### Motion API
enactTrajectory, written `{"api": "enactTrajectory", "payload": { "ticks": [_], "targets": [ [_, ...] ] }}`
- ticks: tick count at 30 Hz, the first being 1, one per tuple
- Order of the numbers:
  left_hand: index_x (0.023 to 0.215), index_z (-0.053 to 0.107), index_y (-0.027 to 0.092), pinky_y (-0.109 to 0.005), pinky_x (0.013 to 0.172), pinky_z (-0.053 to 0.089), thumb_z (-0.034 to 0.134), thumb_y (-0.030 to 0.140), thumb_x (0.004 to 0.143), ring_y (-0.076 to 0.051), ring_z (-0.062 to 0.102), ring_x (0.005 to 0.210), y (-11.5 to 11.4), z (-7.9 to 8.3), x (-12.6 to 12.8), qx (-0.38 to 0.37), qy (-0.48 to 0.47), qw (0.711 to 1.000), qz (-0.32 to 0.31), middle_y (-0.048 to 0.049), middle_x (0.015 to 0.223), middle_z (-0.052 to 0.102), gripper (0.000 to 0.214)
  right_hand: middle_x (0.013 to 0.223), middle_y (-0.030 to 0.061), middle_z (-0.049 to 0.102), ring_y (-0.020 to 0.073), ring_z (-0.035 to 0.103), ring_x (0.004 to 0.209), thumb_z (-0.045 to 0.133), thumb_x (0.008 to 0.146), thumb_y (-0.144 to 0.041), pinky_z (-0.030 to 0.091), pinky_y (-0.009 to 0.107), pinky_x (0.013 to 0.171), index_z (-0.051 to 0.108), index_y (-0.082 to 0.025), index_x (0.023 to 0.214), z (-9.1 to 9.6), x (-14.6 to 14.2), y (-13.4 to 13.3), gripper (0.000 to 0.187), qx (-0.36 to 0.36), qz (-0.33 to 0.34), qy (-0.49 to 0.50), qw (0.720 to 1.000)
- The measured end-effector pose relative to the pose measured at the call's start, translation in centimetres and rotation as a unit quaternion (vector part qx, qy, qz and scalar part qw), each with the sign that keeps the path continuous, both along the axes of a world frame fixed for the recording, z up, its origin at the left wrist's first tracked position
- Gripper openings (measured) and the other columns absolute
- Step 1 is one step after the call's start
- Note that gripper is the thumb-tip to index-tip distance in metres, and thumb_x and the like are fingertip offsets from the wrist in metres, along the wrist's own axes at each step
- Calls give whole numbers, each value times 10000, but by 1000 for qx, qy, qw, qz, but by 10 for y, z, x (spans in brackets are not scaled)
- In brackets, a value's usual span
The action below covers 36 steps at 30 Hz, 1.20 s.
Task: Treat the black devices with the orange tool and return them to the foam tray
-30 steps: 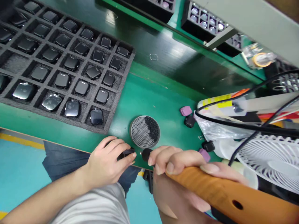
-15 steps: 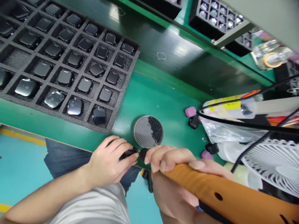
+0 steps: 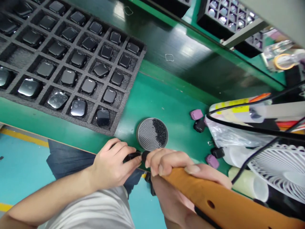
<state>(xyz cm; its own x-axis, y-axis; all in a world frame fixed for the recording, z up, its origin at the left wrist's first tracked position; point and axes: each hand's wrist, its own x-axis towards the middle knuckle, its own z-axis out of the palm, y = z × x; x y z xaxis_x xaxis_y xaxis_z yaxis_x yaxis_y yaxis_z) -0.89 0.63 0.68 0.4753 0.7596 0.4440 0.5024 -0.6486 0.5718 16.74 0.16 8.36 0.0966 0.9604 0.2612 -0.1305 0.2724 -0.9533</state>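
Observation:
My left hand (image 3: pixel 114 162) is closed around a small black watch body (image 3: pixel 133 156) at the bench's front edge; the fingers hide most of it. My right hand (image 3: pixel 169 163) grips an orange electric screwdriver (image 3: pixel 214 198) near its front end. The screwdriver's black nose (image 3: pixel 145 156) meets the right side of the watch body, and the bit itself is hidden. Just beyond both hands stands a round grey perforated dish (image 3: pixel 145 136) with tiny black screws over its right part. At the left lies a black foam tray (image 3: pixel 108 129) with dark square watches in most of its compartments.
Pink (image 3: pixel 196 114) and black (image 3: pixel 199 125) small cases lie on the green bench (image 3: pixel 164 95) to the right. A white fan (image 3: pixel 281 168), a plastic bag (image 3: pixel 235 132) and black cables (image 3: pixel 252 127) crowd that side. More trays (image 3: pixel 228 16) sit on the shelf behind.
The screwdriver's nose has shifted slightly left and closed up against the watch body, so the bit tip no longer shows. The left hand keeps its hold; the camera view has shifted slightly.

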Motion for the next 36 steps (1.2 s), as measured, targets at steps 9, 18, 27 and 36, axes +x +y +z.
{"api": "enactTrajectory", "payload": {
  "ticks": [9,18,27,36],
  "targets": [
    [1215,782,232,-447,1014,496,746,288,1053,-241,690,1027,0,-1,-2,27,25,999,21,-57,1126,800,176,908,-14,680,181,648,690,428,1019,-822,579,425,617,696,-312,1232,5,3,11,614,23,-74,33,996],
    [1271,754,152,-492,1122,480,625,197,1060,-276,686,1193,0,-2,-7,9,24,999,-39,-83,1383,781,251,889,-13,698,188,645,666,668,966,-689,596,415,584,725,-309,1190,-7,19,24,445,36,-57,39,997],
    [1289,740,141,-513,1214,447,637,323,1102,-314,659,1331,-1,-1,-9,0,43,998,-55,-119,1457,741,281,878,-22,705,193,661,671,661,968,-692,600,420,595,730,-324,1198,-8,19,23,439,24,-52,30,998],
    [1296,751,187,-496,1232,445,640,289,1096,-276,677,1311,0,-3,-9,-1,47,998,-51,-82,1445,756,250,893,-19,699,195,660,678,658,970,-699,599,425,597,717,-324,1209,-7,19,21,449,19,-50,30,998]
  ]
}}
